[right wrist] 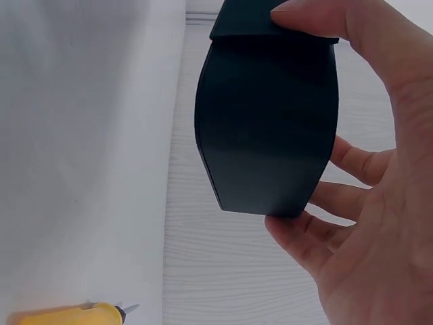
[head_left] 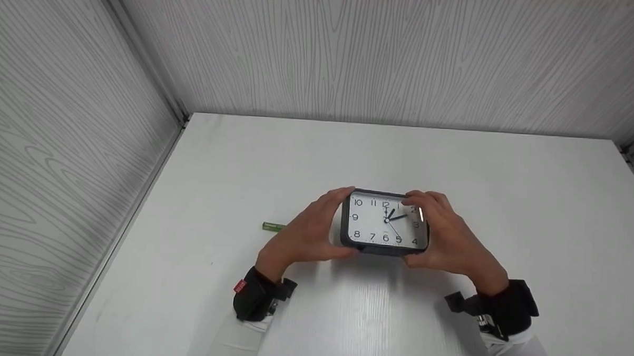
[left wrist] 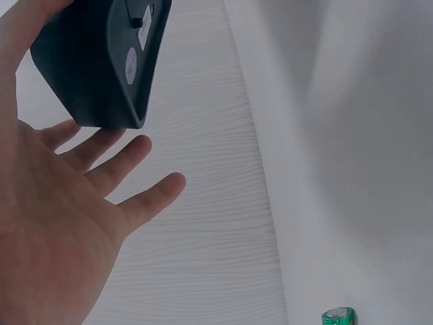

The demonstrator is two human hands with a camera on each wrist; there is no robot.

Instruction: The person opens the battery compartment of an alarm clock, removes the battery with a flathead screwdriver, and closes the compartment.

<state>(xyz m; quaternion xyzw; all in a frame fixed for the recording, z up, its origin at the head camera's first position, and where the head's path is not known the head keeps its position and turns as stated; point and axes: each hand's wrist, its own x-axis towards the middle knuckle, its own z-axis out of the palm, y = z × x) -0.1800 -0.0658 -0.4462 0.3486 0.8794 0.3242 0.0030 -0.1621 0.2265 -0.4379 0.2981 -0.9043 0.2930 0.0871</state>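
A rectangular alarm clock (head_left: 384, 222) with a dark case and white numbered face is held up between both hands, its face towards the head camera. My left hand (head_left: 311, 228) grips its left side, thumb at the lower edge and fingertips at the upper corner. On the right side, my right hand (head_left: 449, 238) holds it with the thumb below and fingers over the top edge. The left wrist view shows the dark case (left wrist: 84, 64) from its side, with a round sticker on the back. The smooth opposite side of the case (right wrist: 267, 122) fills the right wrist view.
A small green cylinder (head_left: 273, 227) lies on the white table (head_left: 233, 159) beside my left hand; its silver end shows in the left wrist view. The right wrist view has a yellow-handled tool (right wrist: 71, 316) with a pointed metal tip. Wood-grain panels (head_left: 332, 57) border the table.
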